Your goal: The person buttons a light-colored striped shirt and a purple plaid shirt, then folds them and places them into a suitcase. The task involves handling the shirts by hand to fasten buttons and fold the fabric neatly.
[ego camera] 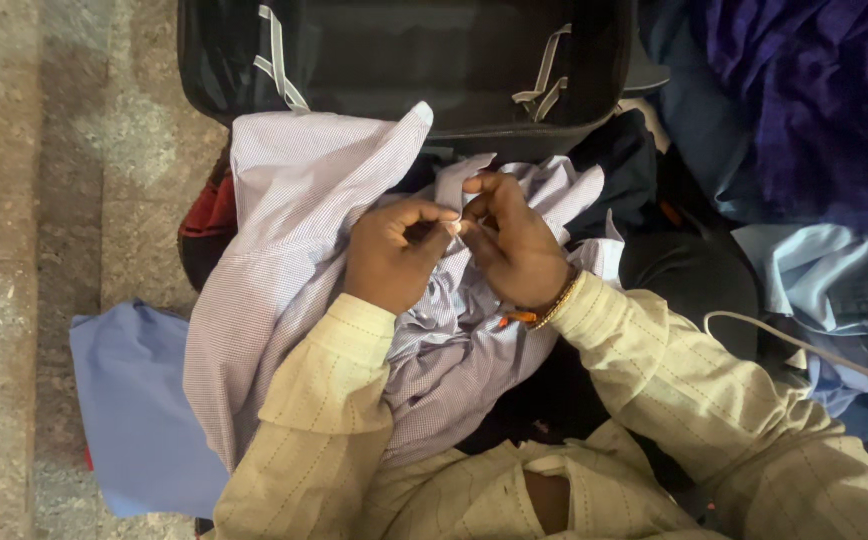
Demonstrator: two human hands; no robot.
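A pale lilac checked shirt point(284, 240) lies crumpled across my lap. My left hand point(389, 255) and my right hand point(514, 245) meet at its middle, fingertips pinched together on a small part of the shirt front. What exactly sits between the fingers is too small to tell. Both my arms wear cream striped sleeves, and a gold bangle circles my right wrist.
An open black suitcase point(404, 60) with grey straps lies just beyond the shirt. A light blue cloth point(134, 400) rests on the stone floor at left. Purple and blue garments point(814, 120) are piled at right, with a white cable point(804, 345) over them.
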